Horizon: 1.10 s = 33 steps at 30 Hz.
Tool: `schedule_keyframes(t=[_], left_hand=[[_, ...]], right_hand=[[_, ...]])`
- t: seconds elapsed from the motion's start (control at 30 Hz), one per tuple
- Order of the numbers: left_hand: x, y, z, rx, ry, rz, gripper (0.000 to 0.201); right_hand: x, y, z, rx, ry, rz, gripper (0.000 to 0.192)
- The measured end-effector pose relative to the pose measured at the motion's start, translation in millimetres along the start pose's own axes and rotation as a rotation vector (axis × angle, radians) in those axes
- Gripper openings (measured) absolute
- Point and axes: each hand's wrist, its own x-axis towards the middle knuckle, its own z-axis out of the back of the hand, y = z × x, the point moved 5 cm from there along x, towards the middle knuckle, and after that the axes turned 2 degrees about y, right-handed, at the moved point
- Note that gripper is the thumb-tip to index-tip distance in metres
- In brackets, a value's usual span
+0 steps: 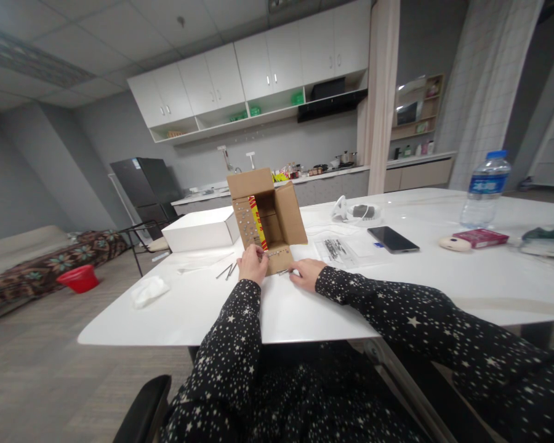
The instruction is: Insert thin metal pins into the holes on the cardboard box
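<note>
My left hand rested against the near flap of the small cardboard box, fingers pinched on something tiny at the flap's edge; what it was I could not tell. My right hand lay flat on the white table just beside the box's right corner, fingers loose, holding nothing that showed. The box stood open, its mouth toward me, with rows of small studs on its left flap and near flap. A few loose nails lay left of my left hand, a crumpled tissue farther left. Right of the box lay a clear bag of metal parts, then a dark phone. Behind sat a white box; far right, a water bottle.
</note>
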Motion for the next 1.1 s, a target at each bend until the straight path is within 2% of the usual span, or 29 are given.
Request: schedule_keyframes(t=[0.2,0.4,0.53,0.7,0.97,1.1], left_hand=[[2,-3,7.0,-0.101,-0.080,-0.044,0.009],[1,-10,9.5,-0.200,-0.096,-0.168,0.010],[-5,-19,6.5,-0.258,-0.027,-0.248,0.008],[-9,-22,-2.3,-0.263,0.109,-0.248,0.007],[-9,-20,-12.0,-0.167,0.211,-0.314,0.006],[-8,-19,-15.6,-0.132,0.220,-0.367,0.008]], right_hand=[[1,0,-1,-0.002,-0.011,0.005,0.034],[1,0,0,0.007,-0.007,-0.004,0.034],[1,0,0,0.011,0.002,-0.013,0.034],[0,1,2,0.009,-0.006,-0.008,0.034],[-1,3,4,0.017,0.011,-0.014,0.035],[-2,3,4,0.017,0.010,-0.014,0.036]])
